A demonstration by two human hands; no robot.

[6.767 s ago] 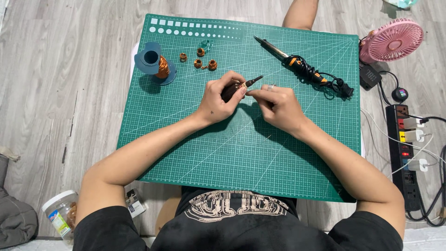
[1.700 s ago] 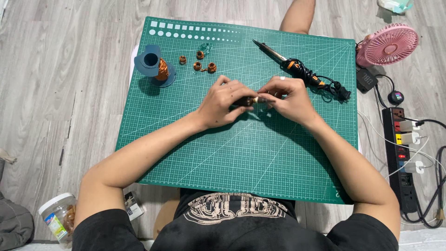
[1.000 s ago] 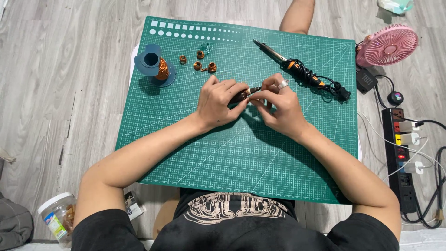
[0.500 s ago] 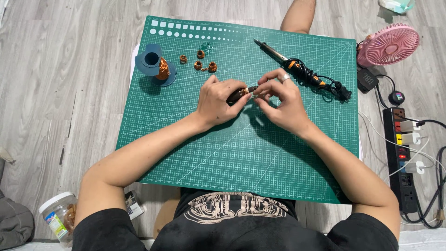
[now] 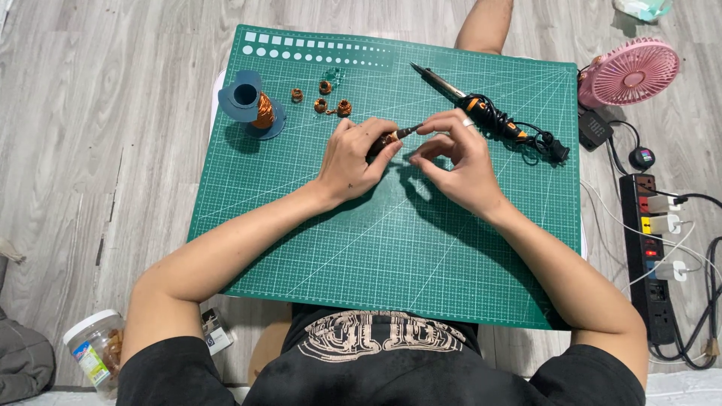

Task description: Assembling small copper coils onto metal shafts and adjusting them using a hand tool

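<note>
My left hand [image 5: 352, 156] grips a small dark rod wound with copper wire [image 5: 392, 137] above the green cutting mat [image 5: 391, 248]. The rod's tip points right, toward my right hand [image 5: 455, 154]. My right thumb and forefinger pinch together just beside that tip, apparently on a thin wire too fine to see. A blue spool of copper wire [image 5: 253, 105] stands at the mat's upper left. Several small copper coils [image 5: 323, 98] lie to its right.
A soldering iron [image 5: 481, 113] with a coiled cord lies at the mat's upper right. A pink fan [image 5: 630, 71] and a power strip [image 5: 647, 248] with plugs sit on the floor to the right. A plastic jar [image 5: 92, 352] stands at lower left. A person's leg [image 5: 485, 22] shows beyond the mat.
My hands have drawn slightly apart; the right hand has moved off the rod to its tip. The left hand keeps hold of the rod.
</note>
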